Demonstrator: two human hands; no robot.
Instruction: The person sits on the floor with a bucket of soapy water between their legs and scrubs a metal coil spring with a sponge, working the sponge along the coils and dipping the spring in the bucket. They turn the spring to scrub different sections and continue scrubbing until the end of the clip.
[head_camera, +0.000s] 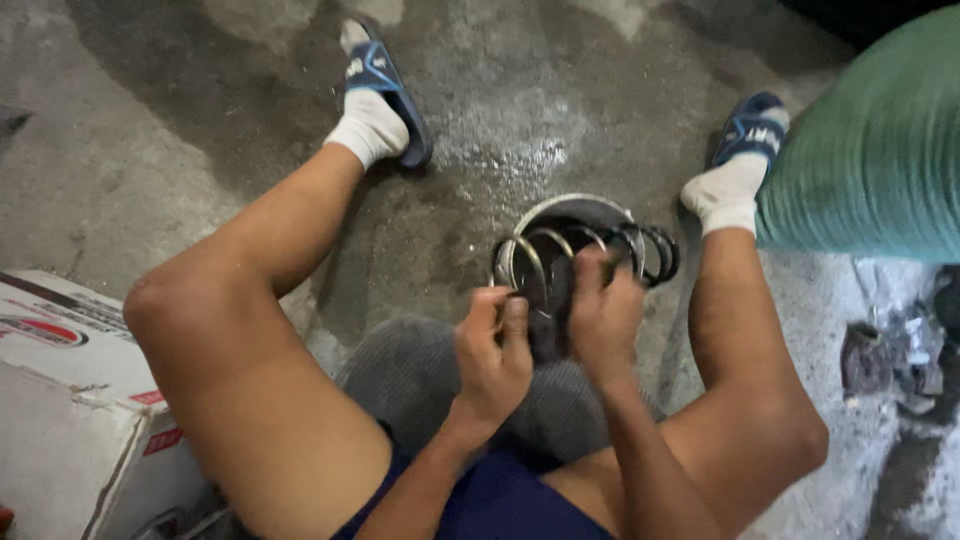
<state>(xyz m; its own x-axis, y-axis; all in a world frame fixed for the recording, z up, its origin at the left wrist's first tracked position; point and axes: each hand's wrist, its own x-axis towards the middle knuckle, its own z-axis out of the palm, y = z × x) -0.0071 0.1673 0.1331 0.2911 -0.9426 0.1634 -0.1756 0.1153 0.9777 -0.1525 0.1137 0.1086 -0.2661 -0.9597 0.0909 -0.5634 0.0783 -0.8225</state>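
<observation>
White cardboard box (70, 400) with red label patches and a dark stripe, well left of the left hand (492, 358), on the floor (120, 150) beside the left knee. Green ribbed bundle (880, 150), fabric or sacking, up and right of the right hand (603, 315), beyond the right shin. Black coil spring (585, 250), glossy steel wire in round turns, lying on its side just above both hands, touching the right-hand fingertips. Round metal rim (575, 205) with dark inside directly behind the spring; contact between the two cannot be told. Left hand curled nearly closed, fingers pinched on something small at the spring's near coil; exact grip blurred. Right hand half closed, fingers hooked over a coil. Grey textured cloth (410, 375) under the hands, on the lap. Floor rough grey concrete, stained, pale dust patch above the spring. Blue slide sandals (385, 80) over white socks. Grimy metal scraps (890, 355) far right of the right hand.
</observation>
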